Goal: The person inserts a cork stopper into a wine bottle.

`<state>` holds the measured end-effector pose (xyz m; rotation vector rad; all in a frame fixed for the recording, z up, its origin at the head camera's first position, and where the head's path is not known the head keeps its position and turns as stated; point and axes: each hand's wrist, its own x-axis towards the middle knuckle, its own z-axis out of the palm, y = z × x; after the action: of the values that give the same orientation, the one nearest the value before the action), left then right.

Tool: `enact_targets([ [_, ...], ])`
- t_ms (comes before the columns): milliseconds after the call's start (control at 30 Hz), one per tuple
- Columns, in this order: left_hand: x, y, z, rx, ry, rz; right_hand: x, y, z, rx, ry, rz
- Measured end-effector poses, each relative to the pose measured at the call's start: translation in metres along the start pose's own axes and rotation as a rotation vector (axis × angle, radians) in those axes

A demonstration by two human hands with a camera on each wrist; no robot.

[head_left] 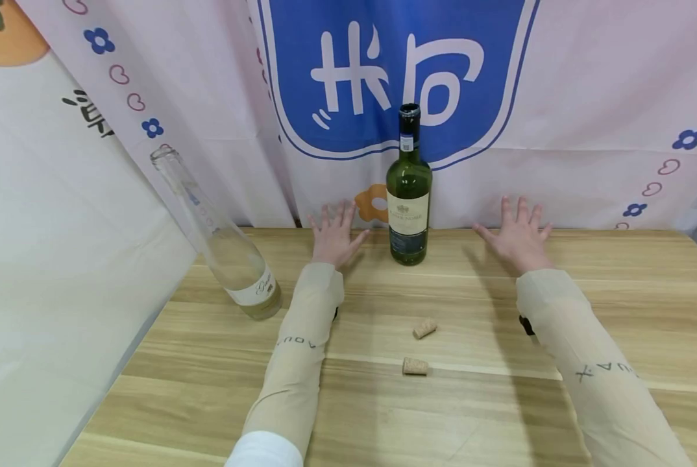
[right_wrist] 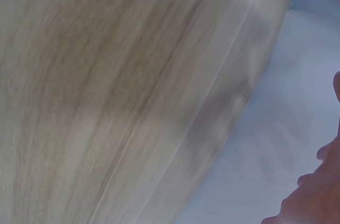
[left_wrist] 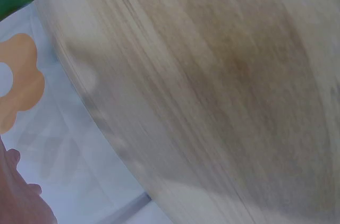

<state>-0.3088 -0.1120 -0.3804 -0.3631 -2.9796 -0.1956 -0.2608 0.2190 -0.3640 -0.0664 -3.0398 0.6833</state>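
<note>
Beige sleeves (head_left: 293, 363) with dark lettering reach forward from the bottom edge over a wood-grain table (head_left: 167, 383). At their ends, the left hand (head_left: 333, 240) and right hand (head_left: 519, 239) have their fingers spread apart, holding nothing, near the table's far edge. Whether the fingertips touch the cloth (head_left: 588, 143) behind is hard to tell.

Between the hands, nearer the left one, a green wine bottle (head_left: 409, 188) stands upright, its cream-and-dark label facing the camera. Both wrist cameras catch only a corner of it. To the left of the left hand stands a clear glass bottle (head_left: 232, 253) with a white label low on its body. Two corks lie on their sides in front of the green bottle: a tilted cork (head_left: 425, 328) and, closer to the camera, a second cork (head_left: 415, 366), apart from each other. On the cloth is a blue emblem (head_left: 372, 55) with white characters.
</note>
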Motion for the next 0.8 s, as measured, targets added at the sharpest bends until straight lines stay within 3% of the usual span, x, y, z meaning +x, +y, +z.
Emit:
enact_targets([
  [200,0.001,0.0,0.001,-0.045,0.002,0.03,0.001,-0.004,-0.003,0.008,0.013,-0.026],
  [367,0.004,0.001,0.0,-0.148,-0.041,0.084,0.003,-0.011,-0.006,0.042,0.032,-0.064],
  [667,0.006,0.015,-0.005,-0.462,-0.207,0.101,0.002,-0.04,-0.01,0.218,0.048,-0.218],
  [800,0.007,0.026,-0.006,-0.606,-0.228,0.081,0.003,-0.054,-0.008,0.317,0.047,-0.255],
])
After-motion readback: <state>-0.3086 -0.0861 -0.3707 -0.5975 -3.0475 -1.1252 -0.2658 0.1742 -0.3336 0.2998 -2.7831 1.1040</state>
